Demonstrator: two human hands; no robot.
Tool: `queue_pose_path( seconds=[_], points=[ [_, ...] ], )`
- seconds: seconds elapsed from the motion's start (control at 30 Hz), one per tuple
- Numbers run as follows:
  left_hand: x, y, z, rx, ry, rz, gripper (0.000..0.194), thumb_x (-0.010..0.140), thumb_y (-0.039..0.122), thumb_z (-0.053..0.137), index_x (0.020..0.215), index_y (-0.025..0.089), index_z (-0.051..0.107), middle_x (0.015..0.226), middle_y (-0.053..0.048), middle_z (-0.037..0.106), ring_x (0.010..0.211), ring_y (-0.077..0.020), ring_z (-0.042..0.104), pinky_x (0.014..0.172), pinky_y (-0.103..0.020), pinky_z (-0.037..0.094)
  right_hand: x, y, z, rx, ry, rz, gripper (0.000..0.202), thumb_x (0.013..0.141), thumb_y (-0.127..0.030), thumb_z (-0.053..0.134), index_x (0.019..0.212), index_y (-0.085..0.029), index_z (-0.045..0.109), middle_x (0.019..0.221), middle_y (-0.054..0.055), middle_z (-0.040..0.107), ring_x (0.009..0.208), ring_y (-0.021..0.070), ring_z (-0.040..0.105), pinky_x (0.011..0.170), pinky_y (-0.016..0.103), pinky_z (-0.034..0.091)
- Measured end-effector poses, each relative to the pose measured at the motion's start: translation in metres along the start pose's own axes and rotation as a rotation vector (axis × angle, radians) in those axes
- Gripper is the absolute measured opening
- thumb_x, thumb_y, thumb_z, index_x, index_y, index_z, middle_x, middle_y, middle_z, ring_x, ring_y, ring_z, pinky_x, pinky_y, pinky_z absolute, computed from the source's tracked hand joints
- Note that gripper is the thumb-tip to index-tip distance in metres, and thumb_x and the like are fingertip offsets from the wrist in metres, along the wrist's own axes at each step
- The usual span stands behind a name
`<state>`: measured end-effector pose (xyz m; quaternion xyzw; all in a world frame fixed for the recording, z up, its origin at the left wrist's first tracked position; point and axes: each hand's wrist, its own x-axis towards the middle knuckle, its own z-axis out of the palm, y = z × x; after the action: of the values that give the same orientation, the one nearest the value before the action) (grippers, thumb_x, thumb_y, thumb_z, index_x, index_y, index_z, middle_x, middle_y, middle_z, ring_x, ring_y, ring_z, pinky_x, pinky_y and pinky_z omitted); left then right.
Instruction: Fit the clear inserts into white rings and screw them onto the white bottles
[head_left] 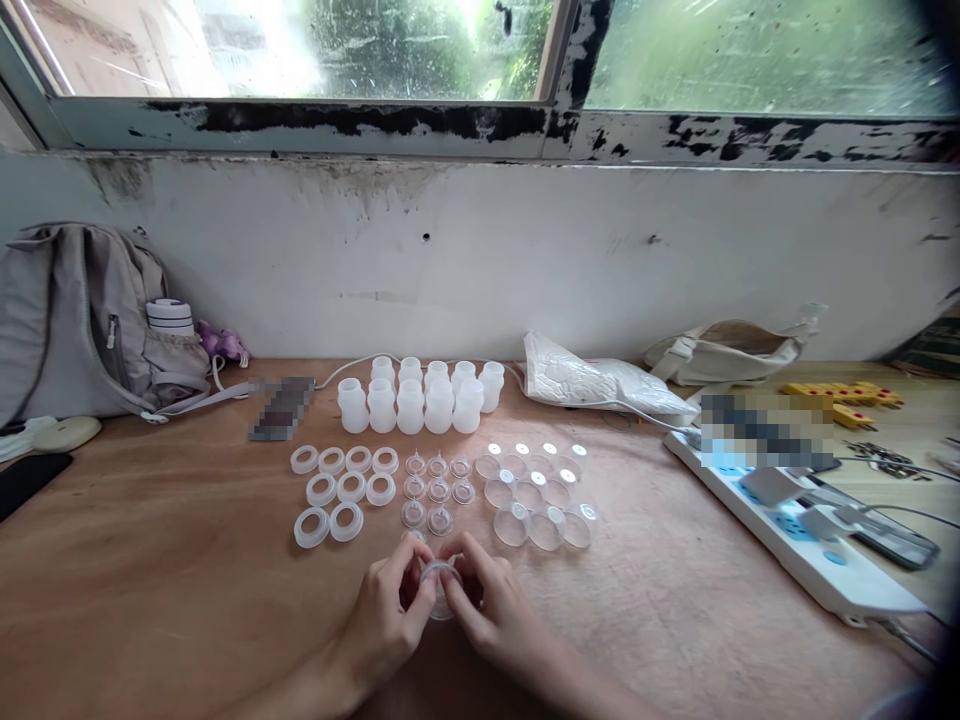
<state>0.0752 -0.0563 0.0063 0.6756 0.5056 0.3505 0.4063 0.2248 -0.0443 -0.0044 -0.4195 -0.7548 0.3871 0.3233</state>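
Note:
Near the front middle of the wooden table, my left hand point(391, 605) and my right hand point(487, 597) pinch a translucent ring point(441, 567) between them, thumbs on its near side. A clear round part point(441, 606) shows just below the ring, partly hidden by my thumbs. Beyond my hands lie rows of clear nipple-like pieces point(439, 490). Left of these are several frosted rings point(351, 487). Over on the right sit several clear domed caps point(529, 495). White frosted bottles point(410, 408) stand grouped behind.
A power strip point(795, 535) with plugs and cables runs along the right. A white plastic package point(585, 383) and a beige bag point(727, 350) lie by the wall. At the left are a grey backpack point(82, 310) and a black flat object point(30, 482).

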Motion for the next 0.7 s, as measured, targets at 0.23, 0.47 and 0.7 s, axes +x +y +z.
queue_pose_path(
  seconds=[0.23,0.47,0.7],
  points=[
    [-0.001,-0.009,0.005,0.022,0.038,0.035,0.004,0.078,0.021,0.043,0.074,0.018,0.044,0.055,0.005,0.044,0.049,-0.0085,0.042,0.050,-0.018,0.032,-0.001,0.003,0.002,-0.007,-0.010,-0.005,0.002,0.081,-0.019,0.041,0.082,-0.020,0.042,0.057,-0.004,0.048,0.049,0.0091,0.043,0.047,0.020,0.030],
    [-0.002,-0.007,0.004,0.044,0.047,0.034,0.004,0.078,0.021,0.044,0.076,0.019,0.046,0.055,0.005,0.045,0.049,-0.0084,0.042,0.049,-0.018,0.033,0.000,0.001,0.001,0.011,-0.010,-0.019,0.002,0.082,-0.019,0.040,0.083,-0.020,0.042,0.056,-0.005,0.046,0.048,0.0083,0.040,0.046,0.020,0.030],
    [-0.001,-0.006,0.001,-0.060,0.057,0.005,0.014,0.080,0.029,0.045,0.090,0.019,0.045,0.073,-0.001,0.057,0.057,-0.0108,0.052,0.053,-0.020,0.039,0.004,-0.007,-0.010,0.300,-0.058,0.088,0.023,0.085,-0.036,0.040,0.101,-0.020,0.041,0.061,-0.004,0.049,0.047,0.0073,0.044,0.044,0.019,0.034]
  ],
)
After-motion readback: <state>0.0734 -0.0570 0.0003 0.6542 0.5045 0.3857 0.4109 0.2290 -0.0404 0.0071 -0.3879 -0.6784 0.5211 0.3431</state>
